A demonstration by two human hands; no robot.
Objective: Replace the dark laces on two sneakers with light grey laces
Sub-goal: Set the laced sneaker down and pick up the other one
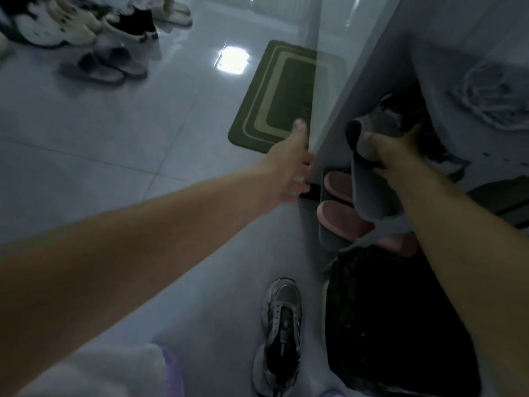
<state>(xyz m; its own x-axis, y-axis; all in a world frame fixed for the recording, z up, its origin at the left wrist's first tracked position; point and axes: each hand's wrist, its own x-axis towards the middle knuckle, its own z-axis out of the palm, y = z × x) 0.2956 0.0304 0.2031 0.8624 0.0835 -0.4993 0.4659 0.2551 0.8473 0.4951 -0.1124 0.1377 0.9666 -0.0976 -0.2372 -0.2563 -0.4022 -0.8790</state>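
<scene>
Door point(329, 110) edge in left hand point(289, 170)

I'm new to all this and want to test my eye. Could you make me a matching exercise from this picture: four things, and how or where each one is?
Things:
1 sneaker
2 doormat
3 left hand
4 right hand

States:
A holds a grey shoe
B green with paler bands
C lies alone on the floor, low in the view
D grips the edge of the door

Pairs: 1-C, 2-B, 3-D, 4-A
</scene>
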